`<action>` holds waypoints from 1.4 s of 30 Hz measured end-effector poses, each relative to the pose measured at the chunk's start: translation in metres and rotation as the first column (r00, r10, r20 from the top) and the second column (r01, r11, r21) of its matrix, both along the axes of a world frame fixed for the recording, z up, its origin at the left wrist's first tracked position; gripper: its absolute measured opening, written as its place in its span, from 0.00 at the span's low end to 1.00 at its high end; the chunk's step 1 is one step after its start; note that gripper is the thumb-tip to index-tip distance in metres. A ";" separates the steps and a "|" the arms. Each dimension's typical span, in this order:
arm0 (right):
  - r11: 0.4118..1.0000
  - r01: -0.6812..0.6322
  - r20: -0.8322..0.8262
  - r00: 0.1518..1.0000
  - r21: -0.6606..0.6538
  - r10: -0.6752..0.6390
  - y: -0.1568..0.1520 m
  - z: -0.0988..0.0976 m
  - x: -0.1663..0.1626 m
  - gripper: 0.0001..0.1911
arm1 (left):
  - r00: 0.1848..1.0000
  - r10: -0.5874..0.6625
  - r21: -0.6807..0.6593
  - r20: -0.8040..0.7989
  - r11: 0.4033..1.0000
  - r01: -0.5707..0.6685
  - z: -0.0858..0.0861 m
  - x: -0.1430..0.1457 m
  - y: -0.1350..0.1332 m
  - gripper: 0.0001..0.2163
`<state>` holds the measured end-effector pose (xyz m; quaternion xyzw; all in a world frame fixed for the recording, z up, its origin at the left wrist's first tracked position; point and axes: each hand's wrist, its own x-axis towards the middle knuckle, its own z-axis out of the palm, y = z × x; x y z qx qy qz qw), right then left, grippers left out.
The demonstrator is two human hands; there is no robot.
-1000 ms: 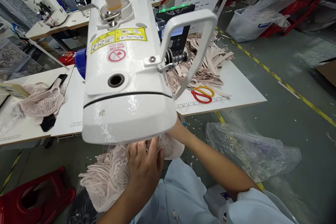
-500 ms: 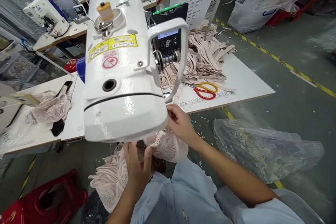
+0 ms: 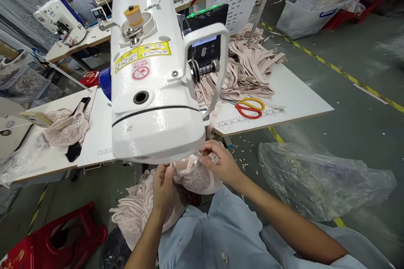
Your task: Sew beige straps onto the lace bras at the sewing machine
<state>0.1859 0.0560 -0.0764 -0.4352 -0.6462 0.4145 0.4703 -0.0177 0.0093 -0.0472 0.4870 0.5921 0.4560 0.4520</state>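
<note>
A pale pink lace bra (image 3: 195,176) hangs in front of the table edge, below the head of a white sewing machine (image 3: 158,134). My left hand (image 3: 163,187) pinches its left part between thumb and fingers, just under the machine head. On the other side, my right hand (image 3: 221,162) grips the upper edge of the bra with thumb and fingertips. The needle area is hidden behind the machine head. More pink lace bras (image 3: 135,212) hang in a bunch to the left of my left hand.
Scissors (image 3: 248,107) with red and yellow handles lie by a ruler (image 3: 268,113) on the white table. Behind them is a heap of beige straps (image 3: 243,67). Another bra (image 3: 71,128) lies at left. A red stool (image 3: 59,235) and a plastic bag (image 3: 325,180) are on the floor.
My left hand has closed from spread fingers to a pinch on the bra. My right hand has moved slightly down and right, away from the machine head. The view has shifted slightly.
</note>
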 end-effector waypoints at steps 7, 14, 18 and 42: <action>1.000 0.012 -0.008 1.000 -0.022 -0.012 -0.004 0.012 -0.007 0.16 | 0.997 0.069 0.025 0.044 0.997 -0.070 0.001 0.000 -0.005 0.14; 0.993 0.033 -0.023 0.999 -0.112 -0.036 -0.003 0.021 -0.015 0.16 | 0.995 0.100 0.068 -0.009 0.993 -0.099 0.003 -0.005 -0.007 0.14; 0.985 0.019 -0.055 0.998 -0.173 -0.029 -0.004 0.021 -0.017 0.17 | 0.995 0.093 0.089 -0.023 0.992 -0.090 0.004 -0.006 -0.007 0.13; 0.824 -0.304 -0.342 0.929 -0.478 0.144 -0.071 0.024 -0.012 0.16 | 0.923 -0.333 -0.151 0.192 0.919 0.363 0.008 0.020 -0.028 0.27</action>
